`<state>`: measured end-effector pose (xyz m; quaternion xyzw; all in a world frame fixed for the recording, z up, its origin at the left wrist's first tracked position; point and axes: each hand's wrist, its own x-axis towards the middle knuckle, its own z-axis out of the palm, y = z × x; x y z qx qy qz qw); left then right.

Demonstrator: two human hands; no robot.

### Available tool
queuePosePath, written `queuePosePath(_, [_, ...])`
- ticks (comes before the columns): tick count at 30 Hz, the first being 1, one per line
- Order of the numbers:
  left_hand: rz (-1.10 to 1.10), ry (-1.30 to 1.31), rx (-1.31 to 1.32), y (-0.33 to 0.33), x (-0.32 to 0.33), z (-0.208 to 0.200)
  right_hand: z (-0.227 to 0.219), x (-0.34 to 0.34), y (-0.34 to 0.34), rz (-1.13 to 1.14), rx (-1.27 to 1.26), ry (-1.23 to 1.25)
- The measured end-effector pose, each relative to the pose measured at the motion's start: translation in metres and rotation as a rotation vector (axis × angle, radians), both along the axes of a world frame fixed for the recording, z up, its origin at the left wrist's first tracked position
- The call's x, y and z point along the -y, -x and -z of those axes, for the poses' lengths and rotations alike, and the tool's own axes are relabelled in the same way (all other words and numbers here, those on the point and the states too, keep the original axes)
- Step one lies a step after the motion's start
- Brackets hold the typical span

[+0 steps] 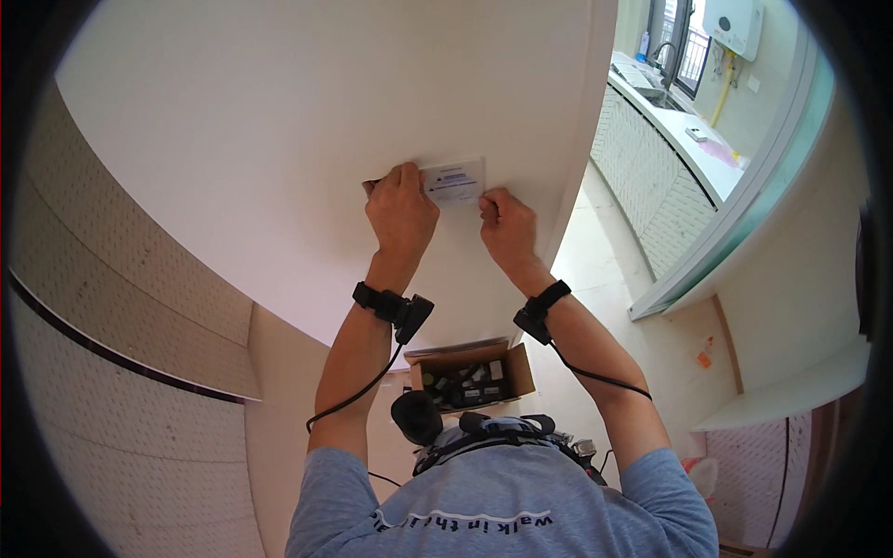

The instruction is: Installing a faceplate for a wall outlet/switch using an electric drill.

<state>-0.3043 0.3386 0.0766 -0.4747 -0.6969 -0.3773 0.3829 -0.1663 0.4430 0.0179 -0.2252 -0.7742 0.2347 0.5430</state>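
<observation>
Your left hand (pixel 402 212) and right hand (pixel 510 226) are curled either side of that white plate (pixel 454 180), can't tell if either's gripping. Head view: it's against the big white panel (pixel 270 167), so probably positioned, just not hands-off yet imo.

Home interior. Kitchen at upper right: long white counter (pixel 724 179), sink (pixel 668 100), curved faucet (pixel 665 45), white wall heater (pixel 735 26) with yellow pipe (pixel 724 88), window (pixel 691 54) with railing outside. Patterned cabinet fronts (pixel 646 158) under counter, pale floor (pixel 600 228). Glass-edged door frame (pixel 744 219) beside it.
</observation>
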Motion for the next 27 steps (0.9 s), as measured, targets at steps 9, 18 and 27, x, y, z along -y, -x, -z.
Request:
queuePosePath(9, [0.000,0.124,0.168,0.013,0.003,0.015,-0.002,-0.019,-0.011,-0.167,0.186,0.059])
queuePosePath(18, [0.062,0.539,0.635,-0.043,0.138,0.129,0.072,0.024,-0.160,-0.530,0.857,0.550])
queuePosePath(27, [-0.012,1.169,1.016,-0.075,0.365,0.367,0.218,0.118,-0.363,-0.421,0.971,1.145])
